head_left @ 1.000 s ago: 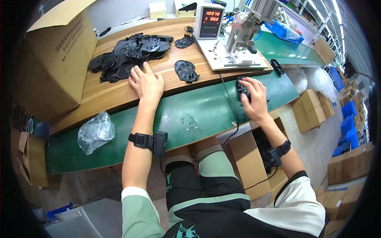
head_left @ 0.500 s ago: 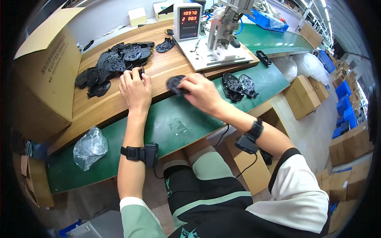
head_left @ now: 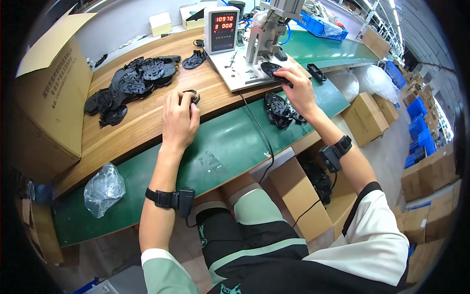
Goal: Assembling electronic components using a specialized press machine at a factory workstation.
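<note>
Black plastic shell (head_left: 270, 69) lies on the white press base (head_left: 245, 73), pinched at its near edge by the right hand (head_left: 296, 90). Left hand (head_left: 179, 120) rests on the wooden bench (head_left: 147, 117), its grip closed over another black shell (head_left: 192, 95). Two more shells (head_left: 279, 110) sit on the green belt (head_left: 230, 142), with a heap of shells (head_left: 129, 83) further left.

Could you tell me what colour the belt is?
Green belt, head view.
</note>
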The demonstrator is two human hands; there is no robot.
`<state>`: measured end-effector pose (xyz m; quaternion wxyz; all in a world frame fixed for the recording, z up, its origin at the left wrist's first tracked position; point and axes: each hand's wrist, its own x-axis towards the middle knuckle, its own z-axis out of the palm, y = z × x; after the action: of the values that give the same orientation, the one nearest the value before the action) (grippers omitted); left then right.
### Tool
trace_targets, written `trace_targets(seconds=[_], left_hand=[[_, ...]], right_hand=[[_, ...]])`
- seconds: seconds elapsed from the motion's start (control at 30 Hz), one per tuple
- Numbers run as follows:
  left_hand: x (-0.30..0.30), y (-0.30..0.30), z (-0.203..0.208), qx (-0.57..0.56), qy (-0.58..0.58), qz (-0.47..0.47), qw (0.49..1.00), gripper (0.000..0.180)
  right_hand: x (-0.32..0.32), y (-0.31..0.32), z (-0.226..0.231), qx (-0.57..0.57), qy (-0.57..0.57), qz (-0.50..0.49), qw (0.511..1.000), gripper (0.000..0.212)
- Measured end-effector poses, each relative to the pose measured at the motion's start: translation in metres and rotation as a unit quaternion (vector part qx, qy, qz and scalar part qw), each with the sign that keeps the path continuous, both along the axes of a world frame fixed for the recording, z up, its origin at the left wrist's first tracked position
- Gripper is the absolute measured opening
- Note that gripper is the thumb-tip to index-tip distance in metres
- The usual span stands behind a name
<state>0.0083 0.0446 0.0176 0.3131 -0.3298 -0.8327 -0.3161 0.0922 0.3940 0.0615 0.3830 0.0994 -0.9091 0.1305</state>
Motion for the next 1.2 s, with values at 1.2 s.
trace_targets(seconds=[1.2], left_hand=[[-0.028,-0.021,-0.01,-0.057,-0.012,0.091,0.994,0.043]], right_hand=[[0.038,-0.054,-0.009,0.015,-0.006,0.035,0.999,0.037]])
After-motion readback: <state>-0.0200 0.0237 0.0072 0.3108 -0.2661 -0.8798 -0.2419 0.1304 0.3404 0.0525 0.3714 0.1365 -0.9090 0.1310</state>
